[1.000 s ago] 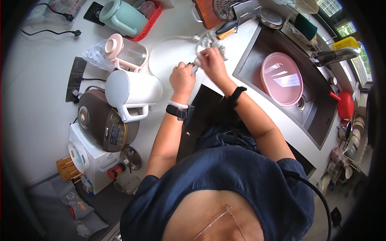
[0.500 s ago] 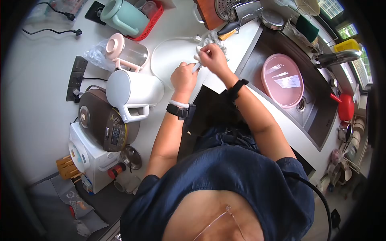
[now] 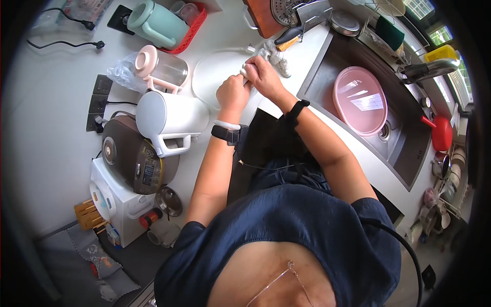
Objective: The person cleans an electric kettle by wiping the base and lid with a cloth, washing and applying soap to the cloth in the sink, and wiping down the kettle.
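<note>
Above the counter's front edge, my left hand (image 3: 233, 95) and my right hand (image 3: 264, 78) come together, both closed. Between them shows a small part of a white object (image 3: 244, 71); my fingers cover most of it, so its kind cannot be made out. Just beyond my right hand lies a crumpled grey-white cloth (image 3: 279, 61). A white plug (image 3: 250, 49) on a white cord rests on the counter behind my hands. Near the cloth is a black-and-yellow item (image 3: 289, 40).
To the left stand a white kettle (image 3: 176, 116), a pink-lidded glass jug (image 3: 168, 69) and a dark rice cooker (image 3: 128, 153). A mint-green jug (image 3: 156, 24) leans in a red basket (image 3: 192, 35). On the right, a pink basin (image 3: 359, 102) sits in the sink (image 3: 319, 77).
My right hand has moved slightly down and left, closer to my left hand. The pale stick-like part that showed between my hands is now mostly covered. More of the cloth shows.
</note>
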`<move>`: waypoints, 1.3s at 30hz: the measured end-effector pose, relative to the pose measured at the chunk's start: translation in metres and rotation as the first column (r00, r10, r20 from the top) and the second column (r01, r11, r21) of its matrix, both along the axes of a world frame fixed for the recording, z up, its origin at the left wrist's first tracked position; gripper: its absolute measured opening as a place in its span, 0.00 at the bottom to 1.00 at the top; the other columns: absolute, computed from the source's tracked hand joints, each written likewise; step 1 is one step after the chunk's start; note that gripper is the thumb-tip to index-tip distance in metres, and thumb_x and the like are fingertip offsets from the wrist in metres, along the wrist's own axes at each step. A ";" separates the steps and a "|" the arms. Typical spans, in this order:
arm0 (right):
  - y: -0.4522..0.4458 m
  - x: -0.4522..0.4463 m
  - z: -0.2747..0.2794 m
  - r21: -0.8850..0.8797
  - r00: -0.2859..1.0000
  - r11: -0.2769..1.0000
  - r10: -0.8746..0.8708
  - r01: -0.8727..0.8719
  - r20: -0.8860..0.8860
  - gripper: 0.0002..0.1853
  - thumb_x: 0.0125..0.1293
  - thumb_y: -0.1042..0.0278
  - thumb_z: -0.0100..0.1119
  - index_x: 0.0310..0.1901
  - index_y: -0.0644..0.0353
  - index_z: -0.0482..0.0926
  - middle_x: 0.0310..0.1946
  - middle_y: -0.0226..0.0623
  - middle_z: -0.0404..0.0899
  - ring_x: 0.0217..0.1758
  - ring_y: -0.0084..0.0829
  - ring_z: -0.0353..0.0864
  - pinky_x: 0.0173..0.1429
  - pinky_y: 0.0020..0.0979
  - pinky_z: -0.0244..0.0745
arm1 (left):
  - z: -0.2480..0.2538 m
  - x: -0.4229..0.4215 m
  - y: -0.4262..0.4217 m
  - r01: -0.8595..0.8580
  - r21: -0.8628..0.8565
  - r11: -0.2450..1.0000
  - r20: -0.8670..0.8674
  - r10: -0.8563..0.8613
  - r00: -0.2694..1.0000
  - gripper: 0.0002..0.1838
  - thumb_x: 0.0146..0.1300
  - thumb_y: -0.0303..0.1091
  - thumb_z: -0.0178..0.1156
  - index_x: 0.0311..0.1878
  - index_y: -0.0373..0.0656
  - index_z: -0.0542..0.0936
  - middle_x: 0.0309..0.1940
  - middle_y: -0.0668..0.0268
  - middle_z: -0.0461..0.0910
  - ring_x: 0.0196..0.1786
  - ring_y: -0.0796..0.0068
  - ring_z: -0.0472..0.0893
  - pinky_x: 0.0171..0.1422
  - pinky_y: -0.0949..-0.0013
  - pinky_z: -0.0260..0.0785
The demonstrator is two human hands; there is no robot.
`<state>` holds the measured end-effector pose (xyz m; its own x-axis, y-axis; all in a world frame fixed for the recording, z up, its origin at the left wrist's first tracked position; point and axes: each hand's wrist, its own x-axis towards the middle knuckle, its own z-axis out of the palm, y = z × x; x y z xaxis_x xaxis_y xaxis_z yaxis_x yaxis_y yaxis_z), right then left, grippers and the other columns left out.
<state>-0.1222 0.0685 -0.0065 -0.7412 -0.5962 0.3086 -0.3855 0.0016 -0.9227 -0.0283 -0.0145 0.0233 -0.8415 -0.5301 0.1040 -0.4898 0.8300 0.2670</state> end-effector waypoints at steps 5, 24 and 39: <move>0.011 -0.006 -0.018 -0.039 0.983 0.995 -0.084 0.091 0.161 0.12 0.68 0.64 0.51 0.42 0.66 0.73 0.32 0.48 0.80 0.36 0.41 0.80 0.43 0.36 0.74 | 0.004 0.018 0.006 0.072 -0.072 0.995 -0.082 -0.077 0.994 0.25 0.44 0.43 0.72 0.48 0.48 0.79 0.36 0.64 0.81 0.43 0.60 0.79 0.53 0.53 0.68; 0.019 0.014 0.010 0.037 0.935 0.998 0.066 -0.057 -0.348 0.13 0.60 0.63 0.58 0.43 0.60 0.75 0.35 0.43 0.79 0.43 0.47 0.77 0.56 0.41 0.68 | -0.009 0.045 0.013 0.012 0.037 0.999 -0.208 -0.004 0.978 0.14 0.49 0.37 0.69 0.39 0.46 0.81 0.33 0.64 0.82 0.33 0.58 0.81 0.34 0.61 0.72; 0.023 -0.017 -0.056 -0.168 0.847 0.986 0.106 -0.020 0.520 0.10 0.68 0.64 0.54 0.43 0.62 0.75 0.34 0.27 0.77 0.36 0.18 0.73 0.42 0.21 0.70 | -0.022 0.059 0.020 0.008 -0.047 0.999 -0.306 -0.022 0.952 0.12 0.51 0.36 0.68 0.37 0.46 0.77 0.30 0.64 0.80 0.29 0.58 0.80 0.29 0.61 0.70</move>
